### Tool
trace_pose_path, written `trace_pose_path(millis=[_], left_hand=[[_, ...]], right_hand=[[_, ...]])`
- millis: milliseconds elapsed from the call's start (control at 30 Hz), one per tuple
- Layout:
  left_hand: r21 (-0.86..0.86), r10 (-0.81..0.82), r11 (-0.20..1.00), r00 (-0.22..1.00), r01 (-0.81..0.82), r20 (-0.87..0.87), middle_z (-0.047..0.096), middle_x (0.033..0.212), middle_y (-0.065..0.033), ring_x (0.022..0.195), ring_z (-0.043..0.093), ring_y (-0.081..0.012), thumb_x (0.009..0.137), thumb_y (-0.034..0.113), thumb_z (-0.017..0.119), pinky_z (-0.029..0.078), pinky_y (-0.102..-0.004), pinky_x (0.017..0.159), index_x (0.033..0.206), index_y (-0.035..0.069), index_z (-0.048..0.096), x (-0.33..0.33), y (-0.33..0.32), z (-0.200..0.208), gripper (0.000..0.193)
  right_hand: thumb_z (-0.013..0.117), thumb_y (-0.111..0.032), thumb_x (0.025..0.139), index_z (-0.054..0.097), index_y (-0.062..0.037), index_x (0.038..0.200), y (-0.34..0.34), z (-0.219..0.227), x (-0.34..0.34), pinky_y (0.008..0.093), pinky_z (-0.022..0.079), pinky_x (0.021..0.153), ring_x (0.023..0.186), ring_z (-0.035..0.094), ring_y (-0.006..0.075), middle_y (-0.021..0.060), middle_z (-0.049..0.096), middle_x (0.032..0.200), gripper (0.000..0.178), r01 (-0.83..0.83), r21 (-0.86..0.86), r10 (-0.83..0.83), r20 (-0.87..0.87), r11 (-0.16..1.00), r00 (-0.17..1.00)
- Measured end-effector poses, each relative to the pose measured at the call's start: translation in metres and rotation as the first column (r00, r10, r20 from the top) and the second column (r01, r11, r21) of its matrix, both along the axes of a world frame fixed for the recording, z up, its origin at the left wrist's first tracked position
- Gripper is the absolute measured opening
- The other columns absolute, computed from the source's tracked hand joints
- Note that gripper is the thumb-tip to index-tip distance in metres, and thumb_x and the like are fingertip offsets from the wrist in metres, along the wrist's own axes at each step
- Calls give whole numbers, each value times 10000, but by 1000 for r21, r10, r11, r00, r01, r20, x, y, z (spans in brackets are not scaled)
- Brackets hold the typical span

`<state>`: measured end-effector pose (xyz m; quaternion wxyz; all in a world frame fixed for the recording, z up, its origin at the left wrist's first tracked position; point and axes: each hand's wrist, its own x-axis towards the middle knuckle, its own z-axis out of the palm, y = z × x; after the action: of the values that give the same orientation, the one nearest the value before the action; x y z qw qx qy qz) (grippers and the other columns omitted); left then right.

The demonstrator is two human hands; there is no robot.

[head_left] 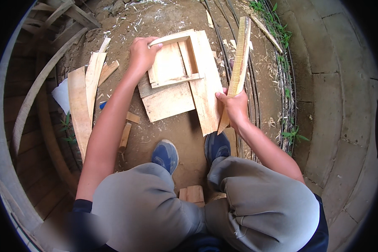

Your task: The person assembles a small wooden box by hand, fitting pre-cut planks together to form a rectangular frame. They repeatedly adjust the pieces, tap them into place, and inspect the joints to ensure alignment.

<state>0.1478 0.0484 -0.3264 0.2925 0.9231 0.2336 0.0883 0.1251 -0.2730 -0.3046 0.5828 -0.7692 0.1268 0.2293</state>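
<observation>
A small rectangular wooden frame (175, 78) rests on wide boards on the ground in front of me. My left hand (143, 52) grips the frame's far left corner, thumb on top and fingers bent around the outside. Under the frame, a wide pale board (207, 86) slants to the right, and a shorter board (169, 102) sticks out toward me. To the right, my right hand (234, 105) is closed around the lower part of a long wooden strip (241, 54), which points away from me. The strip's near end passes beside the pale board's edge.
Long thin planks (79, 105) lie to the left, near small wood offcuts (125, 136). Dark rods (250, 84) run along the right, beside weeds and a block wall (327, 96). Wood shavings litter the dirt. A wooden block (192, 194) sits between my feet; curved timbers (42, 84) stand far left.
</observation>
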Motion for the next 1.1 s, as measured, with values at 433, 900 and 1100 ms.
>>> trace_pose_path(millis=[433,900,1100], left_hand=[[87,-8,996,988,22,-153,565,1352,-156,1301,509,-333,840,427,806,432,-441,1091,1342,190,668,1,-22,19,571],[85,-143,985,986,150,-87,589,1284,-103,1253,505,-294,687,481,913,461,-451,1069,1386,212,636,8,-24,-1,799],[120,-148,979,977,167,-151,581,1287,-109,1271,476,-303,714,493,896,453,-462,1075,1423,221,607,12,-29,2,813]], right_hand=[[751,75,837,598,57,1078,1,-4,-11,302,548,798,897,694,165,120,716,1010,286,63,38,-65,60,997,996],[715,110,848,551,79,1139,-3,-3,-14,321,590,818,925,715,193,148,717,1056,335,120,45,-120,-14,992,993],[734,98,840,623,77,1104,-7,-6,0,339,594,815,912,721,203,152,735,1023,287,122,59,-119,-55,991,991]])
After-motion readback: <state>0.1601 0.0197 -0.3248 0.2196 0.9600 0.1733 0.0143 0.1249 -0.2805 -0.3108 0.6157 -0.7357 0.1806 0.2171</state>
